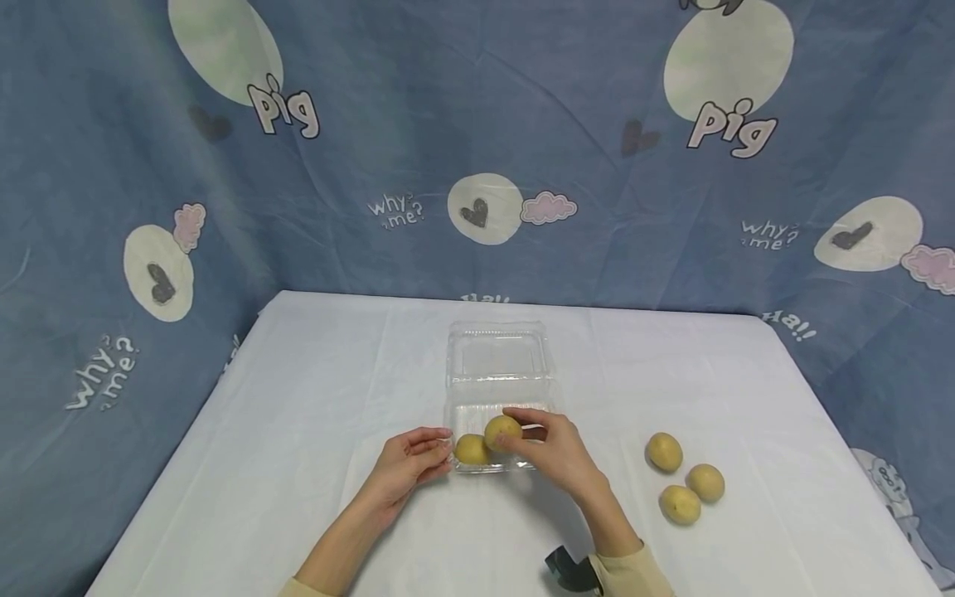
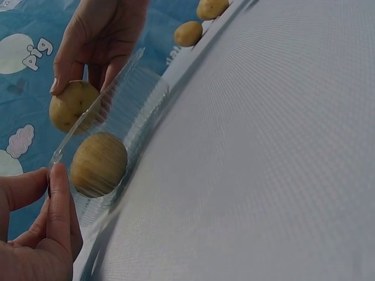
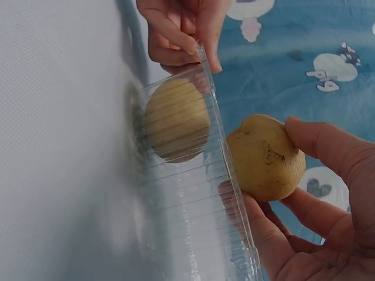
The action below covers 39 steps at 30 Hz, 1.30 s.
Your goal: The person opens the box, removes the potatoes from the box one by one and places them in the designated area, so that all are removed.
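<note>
A clear plastic clamshell box [image 1: 498,348] lies with its lid folded back on the white table. Inside its base, at the left end, sits one potato [image 1: 471,449], seen through the ribbed wall in both wrist views. My right hand [image 1: 554,452] holds a second potato [image 3: 266,157] between thumb and fingers, at the box's rim just right of the first one. With thumb and fingertips, my left hand [image 1: 409,471] pinches the box's left rim, as the left wrist view [image 2: 44,225] shows.
To the right of the box, a loose group of potatoes [image 1: 681,504] rests on the white tablecloth [image 1: 298,398]. A dark strap-like piece [image 1: 570,570] is at the right wrist. Behind the table hangs a blue printed cloth [image 1: 418,108].
</note>
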### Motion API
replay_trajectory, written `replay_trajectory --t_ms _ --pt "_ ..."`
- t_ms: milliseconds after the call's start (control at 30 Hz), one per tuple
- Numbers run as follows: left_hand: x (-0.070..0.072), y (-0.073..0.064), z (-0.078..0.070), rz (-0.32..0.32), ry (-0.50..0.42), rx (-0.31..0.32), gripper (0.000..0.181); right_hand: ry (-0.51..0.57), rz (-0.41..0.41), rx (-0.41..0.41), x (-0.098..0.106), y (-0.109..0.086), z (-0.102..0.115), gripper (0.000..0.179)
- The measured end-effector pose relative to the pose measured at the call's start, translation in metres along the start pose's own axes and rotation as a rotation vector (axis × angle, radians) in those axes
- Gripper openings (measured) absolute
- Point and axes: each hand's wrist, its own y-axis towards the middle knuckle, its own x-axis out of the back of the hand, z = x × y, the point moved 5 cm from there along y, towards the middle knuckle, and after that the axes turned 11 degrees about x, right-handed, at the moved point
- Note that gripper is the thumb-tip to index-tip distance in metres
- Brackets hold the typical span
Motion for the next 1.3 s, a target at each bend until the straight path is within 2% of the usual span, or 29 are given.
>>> replay_trajectory --t_ms 133,400,1300 --pt "0.0 0.0 0.001 -0.003 -0.003 0.003 0.04 0.008 0.009 0.013 0.001 -0.004 0.002 0.045" --pt "0.0 0.0 0.002 -0.011 -0.007 0.014 0.04 0.036 -0.007 -0.021 0.003 -0.014 0.001 0.044" --pt "0.001 0.0 0.001 -0.009 -0.006 0.008 0.04 0.042 -0.05 -0.023 0.012 -0.026 0.007 0.044"
